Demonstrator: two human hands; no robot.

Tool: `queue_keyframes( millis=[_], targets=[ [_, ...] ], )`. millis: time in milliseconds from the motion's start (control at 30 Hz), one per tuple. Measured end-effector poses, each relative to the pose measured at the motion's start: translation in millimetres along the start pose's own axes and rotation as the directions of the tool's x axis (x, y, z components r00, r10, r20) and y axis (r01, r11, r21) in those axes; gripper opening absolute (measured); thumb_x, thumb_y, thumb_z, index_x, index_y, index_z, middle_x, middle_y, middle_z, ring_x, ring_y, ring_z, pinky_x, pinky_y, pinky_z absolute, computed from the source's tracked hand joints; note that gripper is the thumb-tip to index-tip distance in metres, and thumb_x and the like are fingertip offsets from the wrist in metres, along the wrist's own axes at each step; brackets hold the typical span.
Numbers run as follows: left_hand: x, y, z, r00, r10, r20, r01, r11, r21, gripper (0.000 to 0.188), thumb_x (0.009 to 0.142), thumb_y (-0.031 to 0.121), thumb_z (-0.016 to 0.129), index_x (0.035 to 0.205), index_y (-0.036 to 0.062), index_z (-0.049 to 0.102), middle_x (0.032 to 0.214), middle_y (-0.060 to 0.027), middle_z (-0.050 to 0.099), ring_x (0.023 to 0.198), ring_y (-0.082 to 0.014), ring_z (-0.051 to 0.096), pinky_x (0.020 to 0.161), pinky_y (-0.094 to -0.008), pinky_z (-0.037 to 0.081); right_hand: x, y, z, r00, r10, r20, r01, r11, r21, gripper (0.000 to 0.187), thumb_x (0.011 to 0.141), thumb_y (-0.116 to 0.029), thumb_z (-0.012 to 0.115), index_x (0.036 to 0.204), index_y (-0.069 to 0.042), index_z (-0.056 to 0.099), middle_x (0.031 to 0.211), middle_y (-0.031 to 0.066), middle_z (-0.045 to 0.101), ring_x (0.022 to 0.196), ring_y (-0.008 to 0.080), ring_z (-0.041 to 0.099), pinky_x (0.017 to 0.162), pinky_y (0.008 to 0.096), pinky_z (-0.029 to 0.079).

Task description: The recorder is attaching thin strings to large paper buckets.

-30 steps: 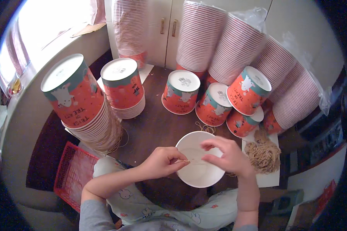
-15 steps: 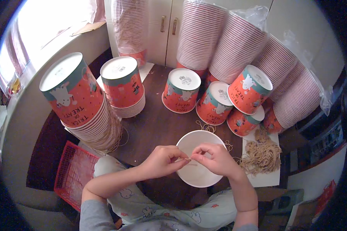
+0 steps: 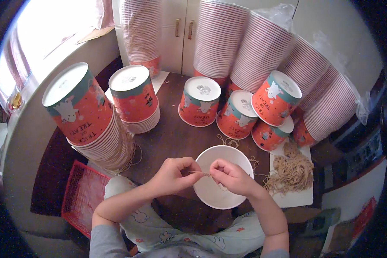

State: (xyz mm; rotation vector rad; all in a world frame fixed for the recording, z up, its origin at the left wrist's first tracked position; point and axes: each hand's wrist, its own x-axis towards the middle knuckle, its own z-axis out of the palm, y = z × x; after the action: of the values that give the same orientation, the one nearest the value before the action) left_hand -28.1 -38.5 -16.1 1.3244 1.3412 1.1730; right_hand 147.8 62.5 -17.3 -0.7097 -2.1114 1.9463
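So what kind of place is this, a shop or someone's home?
Probably a home turned craft corner: a small dark wooden table by a bright window, white cupboard doors behind, and stacks of orange paper cups crowded around.

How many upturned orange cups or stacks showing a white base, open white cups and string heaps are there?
Upturned orange cups or stacks, white base showing: 6
Open white cup: 1
String heap: 1
Total: 8
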Motion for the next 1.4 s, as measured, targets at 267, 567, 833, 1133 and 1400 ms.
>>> queue_keyframes(
  millis=[267,567,833,1133,1400],
  targets=[
    [1,-10,1,0.999,0.034,-0.018,-0.035,0.998,-0.054,0.013,0.079,0.012,0.06,0.081,-0.0011,0.059,0.059,0.0039,0.051,0.054,-0.0008,0.042,0.046,-0.0181,0.034,-1,-3,4,0.999,-0.023,-0.047,0.026,0.998,0.065,0.012,0.087,-0.015,0.05,0.088,-0.004,0.052,0.072,-0.0036,0.05,0.066,0.0032,0.047,0.06,0.0187,0.04],
    [3,-18,2,0.998,0.05,-0.041,-0.053,0.997,-0.064,0.011,0.078,0.011,0.061,0.082,0.001,0.06,0.051,0.0086,0.035,0.048,0.0002,0.029,0.042,-0.0196,0.024,0,3,3,0.996,-0.051,-0.067,0.055,0.996,0.068,0.01,0.085,-0.012,0.053,0.088,-0.003,0.054,0.076,-0.0012,0.055,0.071,0.0047,0.052,0.063,0.0202,0.044],
    [4,-20,2,0.995,0.077,-0.062,-0.079,0.996,-0.04,0.011,0.077,0.01,0.062,0.082,0.0011,0.061,0.051,0.0087,0.034,0.048,0.0002,0.03,0.042,-0.0195,0.024,-1,-8,1,0.996,0.006,-0.084,0.003,0.994,0.107,0.014,0.083,-0.013,0.055,0.092,-0.002,0.057,0.08,0.0007,0.058,0.071,0.0046,0.053,0.064,0.0201,0.044],
    [4,-21,4,0.992,0.095,-0.083,-0.099,0.994,-0.047,0.01,0.078,0.009,0.061,0.083,0.0013,0.06,0.051,0.0086,0.034,0.047,0.0001,0.029,0.042,-0.0197,0.023,-2,-7,6,0.918,-0.355,-0.174,0.261,0.875,-0.408,0.024,0.067,-0.007,0.072,0.088,-0.005,0.06,0.072,-0.0018,0.056,0.052,0.0022,0.04,0.046,0.0169,0.034],
    [3,-20,4,0.995,0.054,-0.084,-0.059,0.997,-0.058,0.01,0.078,0.009,0.061,0.083,0.0014,0.06,0.052,0.008,0.038,0.048,0.0004,0.032,0.042,-0.0188,0.025,-1,-6,8,0.86,-0.47,-0.197,0.335,0.812,-0.477,0.012,0.071,-0.014,0.069,0.079,-0.007,0.064,0.072,0.0021,0.059,0.053,0.0077,0.049,0.048,0.0221,0.04]
  ],
)
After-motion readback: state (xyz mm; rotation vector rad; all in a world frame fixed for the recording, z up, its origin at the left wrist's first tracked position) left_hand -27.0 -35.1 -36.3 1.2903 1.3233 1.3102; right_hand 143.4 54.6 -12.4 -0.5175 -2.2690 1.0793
